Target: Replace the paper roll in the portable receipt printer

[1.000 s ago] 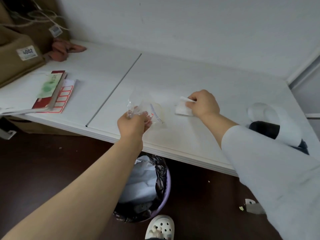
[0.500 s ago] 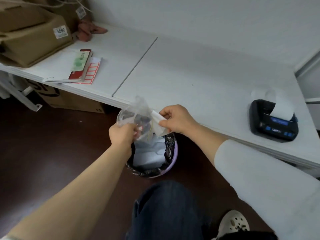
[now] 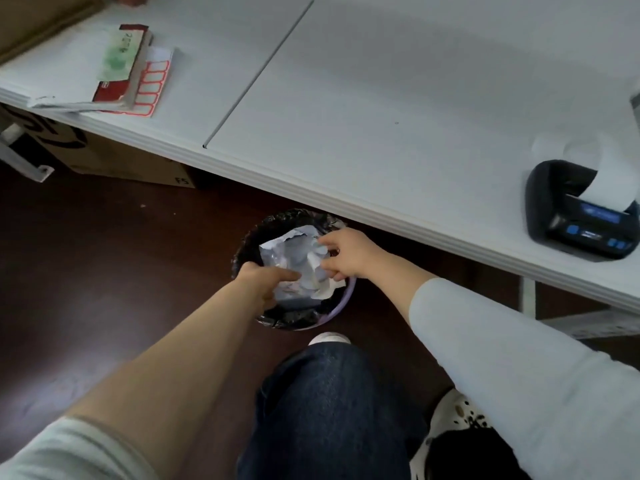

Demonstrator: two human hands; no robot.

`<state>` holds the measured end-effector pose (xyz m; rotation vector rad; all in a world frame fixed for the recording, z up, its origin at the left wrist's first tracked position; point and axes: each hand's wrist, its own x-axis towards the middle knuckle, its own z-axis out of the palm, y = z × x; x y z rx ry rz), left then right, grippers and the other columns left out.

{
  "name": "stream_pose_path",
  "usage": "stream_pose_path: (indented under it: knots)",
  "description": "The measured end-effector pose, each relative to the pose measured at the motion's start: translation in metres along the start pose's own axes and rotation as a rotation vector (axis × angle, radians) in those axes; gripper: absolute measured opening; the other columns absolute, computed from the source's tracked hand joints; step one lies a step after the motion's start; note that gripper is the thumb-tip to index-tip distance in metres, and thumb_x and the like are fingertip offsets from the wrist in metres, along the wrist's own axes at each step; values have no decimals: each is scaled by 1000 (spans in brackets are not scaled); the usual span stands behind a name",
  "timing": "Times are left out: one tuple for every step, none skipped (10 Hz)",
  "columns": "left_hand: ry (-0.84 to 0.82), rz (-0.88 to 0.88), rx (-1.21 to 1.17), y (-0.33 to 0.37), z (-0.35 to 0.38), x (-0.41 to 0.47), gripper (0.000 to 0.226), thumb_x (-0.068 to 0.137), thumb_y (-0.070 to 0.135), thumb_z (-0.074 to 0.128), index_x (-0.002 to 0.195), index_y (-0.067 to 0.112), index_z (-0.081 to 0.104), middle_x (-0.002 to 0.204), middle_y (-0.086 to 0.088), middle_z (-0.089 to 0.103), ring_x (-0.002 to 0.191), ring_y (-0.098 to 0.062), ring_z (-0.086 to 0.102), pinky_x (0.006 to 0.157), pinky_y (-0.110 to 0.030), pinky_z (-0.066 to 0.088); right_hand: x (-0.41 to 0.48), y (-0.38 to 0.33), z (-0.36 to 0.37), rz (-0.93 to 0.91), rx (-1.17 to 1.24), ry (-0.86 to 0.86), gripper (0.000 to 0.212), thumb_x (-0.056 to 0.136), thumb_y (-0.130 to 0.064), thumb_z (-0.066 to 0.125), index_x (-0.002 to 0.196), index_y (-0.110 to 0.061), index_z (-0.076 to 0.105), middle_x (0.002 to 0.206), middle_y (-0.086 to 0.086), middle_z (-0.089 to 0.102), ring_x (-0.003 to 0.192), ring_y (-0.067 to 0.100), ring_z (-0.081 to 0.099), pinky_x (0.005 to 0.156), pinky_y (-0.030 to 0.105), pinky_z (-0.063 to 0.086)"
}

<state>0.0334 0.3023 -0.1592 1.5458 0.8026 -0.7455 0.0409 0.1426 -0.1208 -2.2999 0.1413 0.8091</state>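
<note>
The black portable receipt printer [image 3: 581, 216] sits at the right of the white table [image 3: 381, 98], with a white paper strip [image 3: 609, 181] curling out of its top. Both my hands hang over the black-lined waste bin [image 3: 334, 315] on the floor. My left hand [image 3: 266, 282] has its fingers stretched out above crumpled clear plastic and white paper [image 3: 298, 261] lying in the bin. My right hand [image 3: 346, 254] hovers with fingers spread just above a small white paper scrap [image 3: 327, 289]. Neither hand grips anything.
A red book with a green note [image 3: 121, 64] and a sheet of red-framed labels [image 3: 152, 88] lie at the table's left. A cardboard box [image 3: 131, 161] stands under the table. My knee in jeans [image 3: 329, 393] and a white shoe [image 3: 453, 420] are near the bin.
Both hands carried the plastic bag and the white scrap off the table and down to the bin, then let go. The view tilted down and the printer came into sight.
</note>
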Motion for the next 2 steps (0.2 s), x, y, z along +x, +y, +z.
stream_pose_path:
  knots:
    - [-7, -13, -32, 6, 0, -3, 70, 62, 15, 82, 121, 6, 45, 116, -18, 54, 103, -39, 59, 66, -45, 58, -11, 4, -11, -21, 30, 37, 33, 83, 6, 52, 115, 15, 48, 123, 39, 51, 86, 35, 64, 87, 53, 53]
    - [35, 86, -26, 16, 3, -22, 49, 77, 13, 70, 119, 3, 47, 89, -16, 51, 78, -30, 55, 51, -33, 46, -38, 8, -23, -40, 157, 123, 23, 84, 4, 54, 105, 10, 60, 107, 34, 64, 82, 29, 66, 78, 38, 56]
